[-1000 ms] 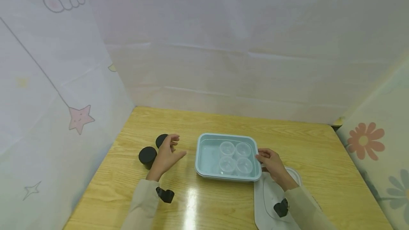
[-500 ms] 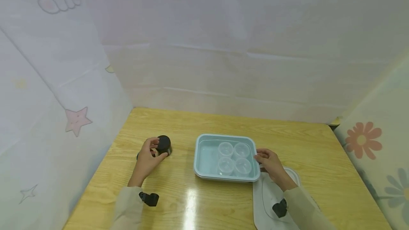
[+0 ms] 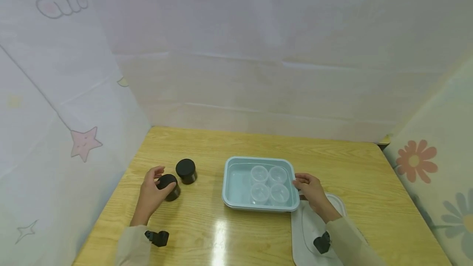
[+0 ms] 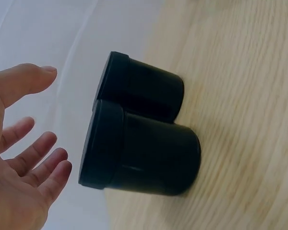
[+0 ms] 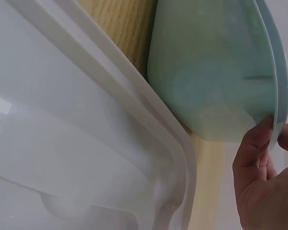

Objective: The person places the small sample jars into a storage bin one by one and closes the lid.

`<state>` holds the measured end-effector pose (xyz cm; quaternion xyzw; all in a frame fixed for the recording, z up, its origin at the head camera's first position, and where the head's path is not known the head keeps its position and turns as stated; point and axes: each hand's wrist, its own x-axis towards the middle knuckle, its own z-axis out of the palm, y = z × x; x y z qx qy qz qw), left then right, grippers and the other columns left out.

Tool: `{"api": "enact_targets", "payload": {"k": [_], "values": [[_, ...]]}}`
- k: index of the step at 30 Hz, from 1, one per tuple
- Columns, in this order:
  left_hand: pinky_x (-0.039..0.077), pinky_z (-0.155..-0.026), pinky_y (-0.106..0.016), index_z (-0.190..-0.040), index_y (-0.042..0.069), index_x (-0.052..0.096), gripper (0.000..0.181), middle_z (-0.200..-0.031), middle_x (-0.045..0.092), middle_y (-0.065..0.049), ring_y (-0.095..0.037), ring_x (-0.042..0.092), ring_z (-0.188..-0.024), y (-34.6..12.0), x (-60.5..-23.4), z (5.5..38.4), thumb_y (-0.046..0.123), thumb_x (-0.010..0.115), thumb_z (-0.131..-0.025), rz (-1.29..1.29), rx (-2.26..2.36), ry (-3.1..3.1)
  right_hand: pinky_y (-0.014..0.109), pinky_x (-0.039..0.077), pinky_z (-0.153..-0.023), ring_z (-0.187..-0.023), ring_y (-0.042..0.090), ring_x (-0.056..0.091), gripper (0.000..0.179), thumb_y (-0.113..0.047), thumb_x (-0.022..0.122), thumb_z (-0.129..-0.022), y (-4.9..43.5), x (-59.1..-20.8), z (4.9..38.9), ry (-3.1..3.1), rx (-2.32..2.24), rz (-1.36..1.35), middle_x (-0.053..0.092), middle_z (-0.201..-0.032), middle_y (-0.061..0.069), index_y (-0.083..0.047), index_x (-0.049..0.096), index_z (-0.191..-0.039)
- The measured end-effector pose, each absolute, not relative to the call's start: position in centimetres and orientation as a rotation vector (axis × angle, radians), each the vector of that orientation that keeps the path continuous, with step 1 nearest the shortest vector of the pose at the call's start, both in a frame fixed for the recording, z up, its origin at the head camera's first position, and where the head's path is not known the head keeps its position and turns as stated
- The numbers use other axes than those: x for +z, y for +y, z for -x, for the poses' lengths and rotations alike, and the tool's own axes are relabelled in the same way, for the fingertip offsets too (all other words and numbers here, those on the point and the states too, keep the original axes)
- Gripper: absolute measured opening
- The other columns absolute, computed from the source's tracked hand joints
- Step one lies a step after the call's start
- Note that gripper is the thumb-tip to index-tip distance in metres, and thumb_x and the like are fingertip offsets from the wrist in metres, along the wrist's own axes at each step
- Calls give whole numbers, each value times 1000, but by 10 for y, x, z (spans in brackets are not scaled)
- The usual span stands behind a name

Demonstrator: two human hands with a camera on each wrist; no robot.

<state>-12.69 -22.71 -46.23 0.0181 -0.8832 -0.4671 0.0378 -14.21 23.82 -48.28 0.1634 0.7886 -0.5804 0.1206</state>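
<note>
My left hand [image 3: 150, 195] hovers beside the nearer black lidded jar [image 3: 171, 188], thumb and fingers spread. In the left wrist view a gap shows between the fingers [image 4: 50, 158] and the lids, and nothing is held. A second black jar [image 3: 186, 171] stands upright just behind the first. At the table's middle is a light blue plastic box [image 3: 240, 207] with several clear round cups [image 3: 260, 193] grouped in its right half. My right hand [image 3: 312, 192] pinches the box's right rim [image 5: 278, 72] between thumb and fingers.
A white lid [image 3: 310, 237] lies flat on the wooden table [image 3: 207, 233] under my right forearm, its far corner close to the box. White sheeting [image 3: 236, 85] with printed pictures walls off the back and both sides.
My left hand has moved left, from beside the farther black jar to the nearer one, uncovering the farther jar. My right hand stays at the box's rim.
</note>
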Motion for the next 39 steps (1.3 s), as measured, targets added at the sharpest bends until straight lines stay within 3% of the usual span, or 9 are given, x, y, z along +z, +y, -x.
{"api": "enact_targets", "payload": {"k": [14, 26, 39], "values": [[38, -101, -55, -136, -5, 36, 65, -134, 40, -26, -40, 43, -120, -242, -476, 126, 15, 72, -85, -109, -1487, -2737, 26, 55, -60, -77, 8, 59, 41, -9, 55, -94, 239, -480, 142, 2318, -1692, -473, 58, -100, 5, 6, 46, -132], [35, -105, -52, -143, -1, 28, 75, -142, 33, -23, -38, 36, -126, -247, -494, 128, 20, 71, -86, -229, -1643, -2755, 25, 53, -57, -75, 9, 57, 42, -10, 57, -94, 237, -479, 141, 2308, -1687, -493, 58, -96, 3, 6, 46, -131], [36, -102, -49, -144, 1, 26, 79, -138, 37, -23, -35, 38, -125, -247, -506, 127, 19, 74, -83, -288, -1725, -2723, 26, 53, -58, -74, 8, 58, 41, -9, 56, -94, 237, -480, 142, 2312, -1691, -490, 59, -95, 2, 6, 46, -131]]}}
